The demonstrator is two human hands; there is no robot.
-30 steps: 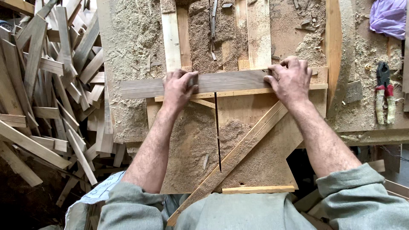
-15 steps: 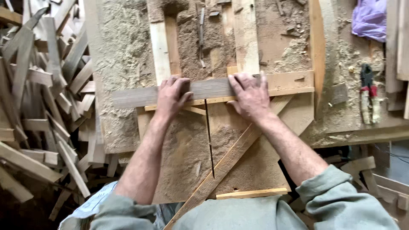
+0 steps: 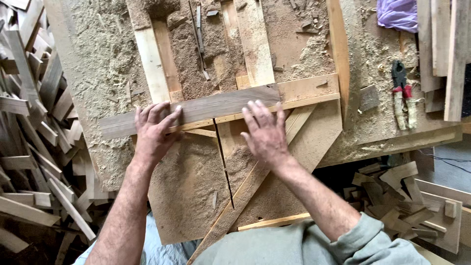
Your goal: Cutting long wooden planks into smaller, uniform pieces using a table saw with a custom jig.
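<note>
Right now the left hand [image 3: 153,131] lies flat with fingers spread on a dark wooden slat [image 3: 196,110], pressing it across a sawdust-covered workbench [image 3: 98,59]. Just beside, the right hand [image 3: 265,133] rests open, fingertips touching the slat's right end. Red-handled pliers [image 3: 403,95] lie well apart at the right; offcuts [image 3: 34,122] pile up left.

The scrap wood pile [image 3: 34,147] runs off the frame's left edge; the purple bag [image 3: 400,13] is cut off at the top.
</note>
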